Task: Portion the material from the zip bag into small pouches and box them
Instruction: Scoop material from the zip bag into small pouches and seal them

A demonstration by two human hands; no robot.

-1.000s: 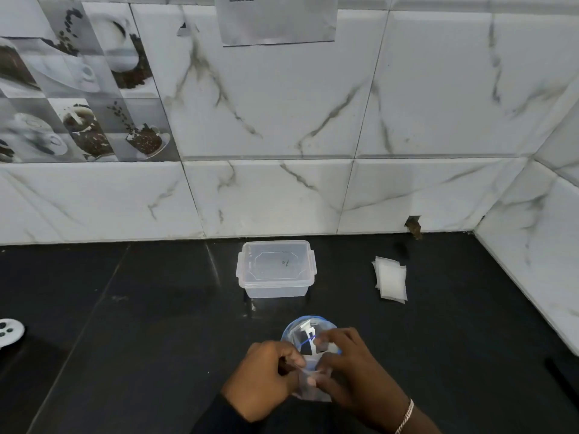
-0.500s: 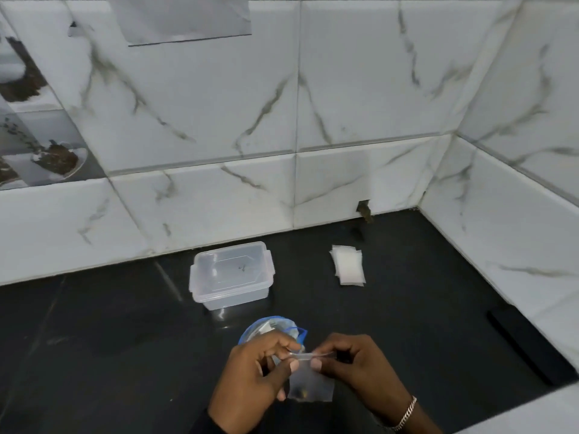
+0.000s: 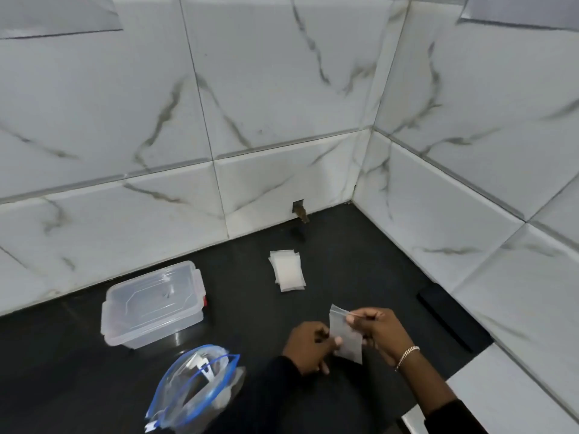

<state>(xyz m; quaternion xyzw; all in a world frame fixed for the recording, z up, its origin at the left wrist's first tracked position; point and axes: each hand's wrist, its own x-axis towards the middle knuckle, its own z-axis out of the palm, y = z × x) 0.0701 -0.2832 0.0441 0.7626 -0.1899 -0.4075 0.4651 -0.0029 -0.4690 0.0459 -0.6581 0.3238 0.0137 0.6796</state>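
I hold a small clear pouch [image 3: 344, 336] above the black counter. My right hand [image 3: 376, 332] pinches its top edge, and my left hand [image 3: 308, 344] grips its lower left side. The blue-rimmed zip bag [image 3: 195, 389] lies open on the counter to the lower left, with pale material inside. A clear plastic box [image 3: 153, 303] with its lid on sits further left, near the wall. A small stack of empty pouches [image 3: 287, 270] lies flat behind my hands.
Marble-patterned tiled walls meet in a corner at the back right. A flat black object [image 3: 452, 317] lies along the right wall. A white surface [image 3: 488, 393] borders the black counter [image 3: 344, 245] at the lower right.
The view has swung to the right. My hands have carried the small pouch away from the zip bag, toward the right. The zip bag now lies apart, to the left of my hands.
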